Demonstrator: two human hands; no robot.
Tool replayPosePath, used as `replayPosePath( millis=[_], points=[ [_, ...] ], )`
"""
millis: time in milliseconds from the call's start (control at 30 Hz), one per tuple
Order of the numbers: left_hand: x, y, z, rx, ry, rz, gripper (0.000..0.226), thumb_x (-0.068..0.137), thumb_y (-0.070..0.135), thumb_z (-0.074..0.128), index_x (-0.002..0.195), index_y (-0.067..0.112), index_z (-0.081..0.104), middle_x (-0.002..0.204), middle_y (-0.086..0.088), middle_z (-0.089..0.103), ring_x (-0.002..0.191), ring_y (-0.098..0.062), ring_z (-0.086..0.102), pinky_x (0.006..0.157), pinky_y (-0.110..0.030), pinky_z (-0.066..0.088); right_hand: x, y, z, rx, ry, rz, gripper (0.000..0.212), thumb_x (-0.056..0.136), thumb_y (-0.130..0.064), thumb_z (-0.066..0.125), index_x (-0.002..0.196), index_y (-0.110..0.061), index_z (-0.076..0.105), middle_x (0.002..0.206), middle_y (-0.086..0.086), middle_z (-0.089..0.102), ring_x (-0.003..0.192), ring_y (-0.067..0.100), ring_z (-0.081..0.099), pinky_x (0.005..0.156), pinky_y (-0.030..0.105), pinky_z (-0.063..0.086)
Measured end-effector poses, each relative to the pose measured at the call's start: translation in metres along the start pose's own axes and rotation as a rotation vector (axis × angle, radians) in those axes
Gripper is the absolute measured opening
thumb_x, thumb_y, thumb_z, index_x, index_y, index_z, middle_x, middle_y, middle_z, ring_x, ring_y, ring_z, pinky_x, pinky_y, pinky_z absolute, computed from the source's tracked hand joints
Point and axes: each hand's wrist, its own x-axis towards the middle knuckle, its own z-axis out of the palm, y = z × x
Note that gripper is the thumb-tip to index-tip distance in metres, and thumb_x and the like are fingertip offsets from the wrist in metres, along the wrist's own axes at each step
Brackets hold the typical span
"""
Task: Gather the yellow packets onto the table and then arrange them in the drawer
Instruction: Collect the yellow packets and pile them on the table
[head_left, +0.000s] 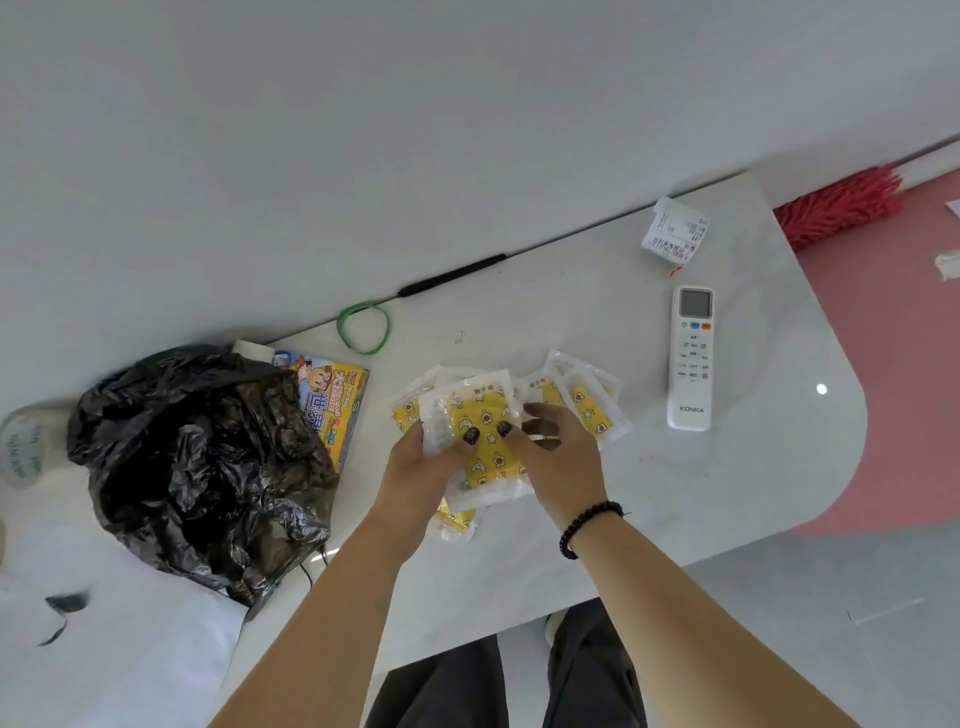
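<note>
A stack of yellow packets (485, 441) is pinched by the left hand (415, 467) and right hand (558, 457) mid-table (727, 493), so slick wrappers could be fanned loose.

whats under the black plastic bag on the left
A yellow cartoon-printed box pokes out from under the black plastic bag, beside a white roll at the bag's top edge. How far either reaches underneath is covered.
</note>
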Motion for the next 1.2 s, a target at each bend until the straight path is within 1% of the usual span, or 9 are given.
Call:
replayPosePath(
  millis=[167,267,367,467,600,767,967,1067,1200],
  points=[
    [-0.005,-0.005,0.005,0.143,0.008,-0.035,0.023,0.100,0.025,0.048,0.100,0.014,0.068,0.097,-0.002,0.071,0.091,-0.018,0.064,0.084,-0.030,0.049,0.001,0.008,-0.007,0.168,-0.071,0.189,0.014,0.086,-0.016,0.067,0.094,-0.004,0.068,0.101,0.020,0.070,0.097,0.037,0.066,0.088,0.050,0.054],
    [-0.004,-0.014,0.002,0.297,0.226,0.085,0.012,0.094,0.017,0.056,0.103,0.021,0.063,0.105,0.003,0.064,0.097,-0.013,0.058,0.079,-0.021,0.045,-0.004,0.018,-0.021,0.417,-0.019,0.287,0.012,0.090,-0.009,0.061,0.101,-0.008,0.068,0.104,0.017,0.071,0.099,0.033,0.068,0.090,0.050,0.053],
    [-0.004,-0.032,-0.002,0.569,0.324,0.162,0.044,0.082,0.019,0.072,0.122,0.023,0.052,0.123,0.002,0.050,0.117,-0.017,0.048,0.096,-0.033,0.045,-0.011,0.028,-0.036,0.661,-0.039,0.367,0.026,0.091,-0.007,0.056,0.116,-0.005,0.062,0.113,0.017,0.069,0.106,0.033,0.065,0.095,0.053,0.048],
    [-0.003,-0.050,0.003,0.845,0.353,0.145,0.078,0.074,0.030,0.080,0.138,0.017,0.038,0.135,-0.001,0.037,0.128,-0.022,0.033,0.106,-0.039,0.033,-0.014,0.035,-0.047,0.717,-0.051,0.392,0.042,0.080,-0.013,0.061,0.121,-0.006,0.059,0.117,0.016,0.067,0.110,0.034,0.063,0.098,0.055,0.046],
    [0.008,-0.051,0.007,0.960,0.439,0.076,0.073,0.070,0.038,0.080,0.129,0.019,0.041,0.126,-0.001,0.046,0.121,-0.024,0.039,0.102,-0.040,0.031,-0.010,0.035,-0.053,0.658,-0.021,0.420,0.028,0.091,-0.010,0.053,0.118,-0.008,0.059,0.111,0.014,0.070,0.104,0.032,0.065,0.092,0.053,0.049],
    [0.008,-0.036,-0.001,1.046,0.288,0.097,0.030,0.076,0.041,0.073,0.090,0.025,0.051,0.089,0.008,0.054,0.091,-0.019,0.056,0.084,-0.031,0.035,-0.004,0.032,-0.066,0.610,0.026,0.412,0.025,0.097,-0.010,0.046,0.119,-0.009,0.057,0.111,0.012,0.069,0.102,0.030,0.065,0.087,0.049,0.051],
    [0.009,-0.011,-0.013,1.015,0.116,0.261,0.025,0.078,0.033,0.076,0.073,0.011,0.065,0.079,0.005,0.053,0.070,-0.018,0.055,0.064,-0.033,0.045,-0.002,0.036,-0.081,0.537,0.065,0.416,0.023,0.099,-0.010,0.042,0.113,-0.012,0.060,0.114,0.013,0.068,0.107,0.032,0.063,0.094,0.053,0.048],
    [0.020,0.006,-0.006,1.005,0.074,0.411,0.018,0.079,0.026,0.075,0.089,0.012,0.071,0.098,0.013,0.051,0.090,-0.012,0.056,0.078,-0.029,0.048,-0.001,0.036,-0.079,0.407,0.068,0.400,0.020,0.098,-0.009,0.044,0.107,-0.011,0.062,0.112,0.015,0.068,0.104,0.034,0.064,0.095,0.055,0.047],
    [0.040,0.013,0.015,1.224,-0.036,0.499,0.043,0.085,0.029,0.069,0.124,0.014,0.061,0.141,0.005,0.043,0.129,-0.017,0.038,0.104,-0.034,0.038,0.001,0.035,-0.074,0.346,0.062,0.379,0.018,0.098,-0.009,0.046,0.105,-0.012,0.063,0.108,0.012,0.070,0.102,0.032,0.066,0.094,0.055,0.049]
  ],
)
